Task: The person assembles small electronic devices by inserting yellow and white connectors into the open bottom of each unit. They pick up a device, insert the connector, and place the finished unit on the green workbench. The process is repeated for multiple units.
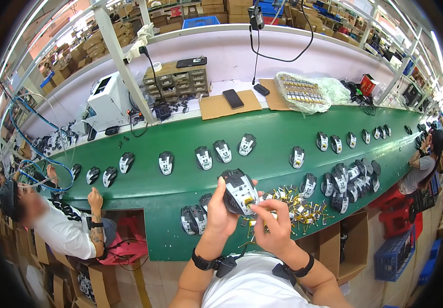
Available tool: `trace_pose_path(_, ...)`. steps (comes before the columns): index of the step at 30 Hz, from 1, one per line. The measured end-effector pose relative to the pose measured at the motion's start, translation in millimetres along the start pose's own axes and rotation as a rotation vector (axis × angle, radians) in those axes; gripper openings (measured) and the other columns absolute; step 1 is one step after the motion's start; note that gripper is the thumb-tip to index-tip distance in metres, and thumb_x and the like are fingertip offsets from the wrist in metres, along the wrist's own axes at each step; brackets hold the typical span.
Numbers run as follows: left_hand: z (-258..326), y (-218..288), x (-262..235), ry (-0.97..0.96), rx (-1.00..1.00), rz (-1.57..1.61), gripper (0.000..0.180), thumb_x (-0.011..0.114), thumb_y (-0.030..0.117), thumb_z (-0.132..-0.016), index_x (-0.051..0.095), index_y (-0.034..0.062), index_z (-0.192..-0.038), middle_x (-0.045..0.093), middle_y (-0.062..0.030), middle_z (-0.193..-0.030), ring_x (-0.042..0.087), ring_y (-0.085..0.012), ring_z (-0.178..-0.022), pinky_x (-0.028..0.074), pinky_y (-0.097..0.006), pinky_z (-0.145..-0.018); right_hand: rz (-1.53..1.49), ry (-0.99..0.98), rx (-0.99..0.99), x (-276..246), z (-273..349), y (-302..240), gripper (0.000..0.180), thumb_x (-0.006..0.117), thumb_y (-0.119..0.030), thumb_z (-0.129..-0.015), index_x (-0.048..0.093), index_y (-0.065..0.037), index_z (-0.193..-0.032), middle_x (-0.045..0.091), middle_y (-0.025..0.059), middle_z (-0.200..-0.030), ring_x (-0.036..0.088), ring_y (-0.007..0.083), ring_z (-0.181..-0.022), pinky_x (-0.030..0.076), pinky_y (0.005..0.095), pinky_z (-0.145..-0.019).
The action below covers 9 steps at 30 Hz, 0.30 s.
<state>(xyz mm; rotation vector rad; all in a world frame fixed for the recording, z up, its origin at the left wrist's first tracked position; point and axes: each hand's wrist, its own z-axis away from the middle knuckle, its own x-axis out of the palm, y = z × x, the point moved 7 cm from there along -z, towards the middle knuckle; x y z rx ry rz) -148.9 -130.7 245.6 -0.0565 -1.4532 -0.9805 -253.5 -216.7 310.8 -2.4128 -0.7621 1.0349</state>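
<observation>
My left hand (220,213) is closed round a black and white computer mouse (239,191) without its top cover, raised above the green bench. Its white inner frame faces up, and a small yellow-taped battery (249,200) shows at its lower end. At that end my right hand (275,223) pinches at the battery with thumb and forefinger; the fingertips hide part of it. Just beyond my right hand lies a loose pile of small silver and yellow batteries with wires (303,211). Left of my left hand, uncovered mice (193,219) stand close together.
A row of mice (166,162) runs along the green bench (262,123). More mice (340,177) cluster at the right. Behind are a phone (233,99) on cardboard, a bubble-wrapped battery tray (303,92) and a drawer cabinet (178,82). Co-workers sit left (67,220) and right (427,164).
</observation>
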Motion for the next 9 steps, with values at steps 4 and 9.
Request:
trace_pose_path(4,-0.2,4.5,-2.7,0.017,0.02,-0.005,0.057,0.026,0.051,-0.104,0.052,0.0051,-0.126,0.061,-0.0232,-0.122,0.064,-0.0401,-0.105,0.055,-0.049,-0.088,0.077,-0.055,-0.073,1.2,-3.9,-2.8,0.044,0.065,0.006,-0.069,0.069,-0.006,-0.111,0.056,0.0109,-0.106,0.055,0.0302,-0.095,0.047,0.0417,-0.086)
trace_pose_path(9,1.0,3.2,-1.9,0.015,0.034,-0.007,0.057,0.027,0.051,-0.104,0.051,0.0049,-0.127,0.061,-0.0232,-0.124,0.064,-0.0407,-0.105,0.054,-0.049,-0.091,0.13,-0.068,-0.102,7.3,-6.2,-5.5,0.045,0.067,0.005,-0.069,0.069,-0.008,-0.113,0.056,0.0095,-0.109,0.053,0.0298,-0.102,0.046,0.044,-0.089)
